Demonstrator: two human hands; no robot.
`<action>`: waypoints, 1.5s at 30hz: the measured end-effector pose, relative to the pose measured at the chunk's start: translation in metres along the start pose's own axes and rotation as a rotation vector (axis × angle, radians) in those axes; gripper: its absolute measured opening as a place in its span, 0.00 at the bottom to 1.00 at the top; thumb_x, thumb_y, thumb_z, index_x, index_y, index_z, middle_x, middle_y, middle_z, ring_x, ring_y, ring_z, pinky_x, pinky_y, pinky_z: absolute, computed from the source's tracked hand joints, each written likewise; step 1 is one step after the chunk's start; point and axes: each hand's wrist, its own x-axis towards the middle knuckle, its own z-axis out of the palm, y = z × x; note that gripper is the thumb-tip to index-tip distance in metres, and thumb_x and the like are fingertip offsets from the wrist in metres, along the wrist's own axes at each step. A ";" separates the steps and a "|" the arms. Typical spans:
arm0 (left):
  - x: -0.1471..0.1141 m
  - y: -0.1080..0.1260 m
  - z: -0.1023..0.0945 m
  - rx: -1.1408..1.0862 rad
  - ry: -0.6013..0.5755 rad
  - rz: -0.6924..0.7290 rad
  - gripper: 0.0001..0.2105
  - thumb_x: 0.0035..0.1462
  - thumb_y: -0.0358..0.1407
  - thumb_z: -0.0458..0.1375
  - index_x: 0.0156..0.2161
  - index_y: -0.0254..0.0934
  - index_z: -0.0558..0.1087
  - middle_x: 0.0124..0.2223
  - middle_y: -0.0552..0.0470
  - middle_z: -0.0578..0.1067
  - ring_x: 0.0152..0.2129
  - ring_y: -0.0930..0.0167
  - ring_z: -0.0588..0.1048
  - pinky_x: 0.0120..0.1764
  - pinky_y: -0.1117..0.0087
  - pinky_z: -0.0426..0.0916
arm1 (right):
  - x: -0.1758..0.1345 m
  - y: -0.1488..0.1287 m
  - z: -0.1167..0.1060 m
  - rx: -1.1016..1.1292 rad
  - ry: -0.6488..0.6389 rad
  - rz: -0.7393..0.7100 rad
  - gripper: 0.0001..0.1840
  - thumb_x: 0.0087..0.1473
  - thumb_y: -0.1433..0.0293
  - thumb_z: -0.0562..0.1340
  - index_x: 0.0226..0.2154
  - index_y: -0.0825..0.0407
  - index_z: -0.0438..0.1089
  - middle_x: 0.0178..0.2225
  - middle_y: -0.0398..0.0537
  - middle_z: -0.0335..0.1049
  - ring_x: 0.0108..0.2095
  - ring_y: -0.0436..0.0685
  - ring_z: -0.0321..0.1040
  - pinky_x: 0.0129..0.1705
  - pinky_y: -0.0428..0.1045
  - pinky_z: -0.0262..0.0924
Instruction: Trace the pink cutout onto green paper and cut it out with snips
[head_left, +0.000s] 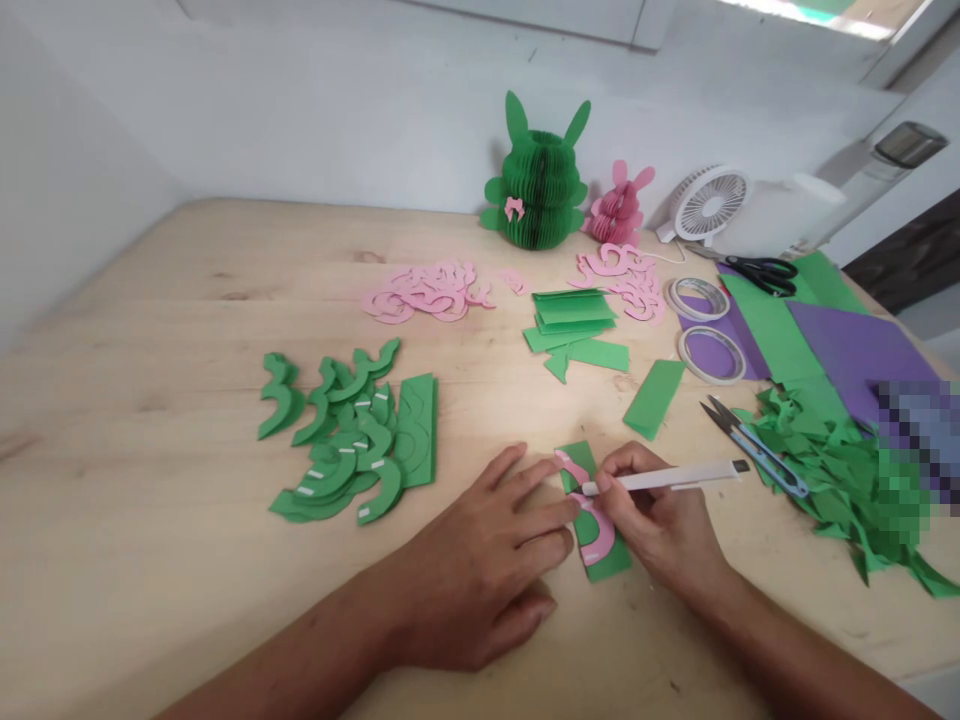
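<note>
My right hand (667,515) is closed around a white pen (675,476), its tip low over a pink wavy paper template (598,540). The template lies on a green paper strip (609,570) on the table. My left hand (495,550) rests flat with fingers stretched out, the fingertips pressing on the template's left edge. To the left sits a pile of green wavy paper cutouts (337,455), some with white tape bits. Beside that pile is a green folded strip (417,430) with a drawn wavy outline.
Blue-handled thread snips (757,450) lie right, near green scraps (832,470). Farther back are folded green strips (574,312), pink cutouts (427,292), tape rolls (712,355), black scissors (761,272), purple paper (862,350), a green honeycomb paper figure (541,190), a smaller pink one (616,208) and a fan (709,203).
</note>
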 end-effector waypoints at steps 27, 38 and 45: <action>0.001 -0.001 0.000 -0.007 -0.048 -0.010 0.16 0.56 0.36 0.53 0.51 0.38 0.67 0.57 0.48 0.68 0.60 0.55 0.54 0.61 0.45 0.37 | 0.000 0.000 0.003 0.047 -0.013 0.005 0.08 0.55 0.70 0.57 0.25 0.51 0.63 0.20 0.39 0.61 0.21 0.49 0.59 0.21 0.43 0.54; 0.000 0.000 -0.001 -0.010 -0.075 -0.017 0.16 0.57 0.36 0.52 0.51 0.38 0.67 0.57 0.48 0.68 0.61 0.55 0.53 0.61 0.45 0.37 | 0.001 -0.001 0.002 0.034 -0.020 0.009 0.07 0.54 0.72 0.56 0.25 0.51 0.63 0.19 0.38 0.59 0.20 0.48 0.57 0.20 0.43 0.52; 0.001 0.000 0.000 -0.006 -0.051 -0.012 0.16 0.56 0.36 0.53 0.51 0.38 0.67 0.56 0.48 0.70 0.60 0.56 0.53 0.61 0.46 0.37 | 0.000 -0.002 0.000 0.022 -0.008 0.022 0.07 0.53 0.72 0.56 0.25 0.51 0.63 0.19 0.38 0.59 0.19 0.48 0.58 0.20 0.43 0.54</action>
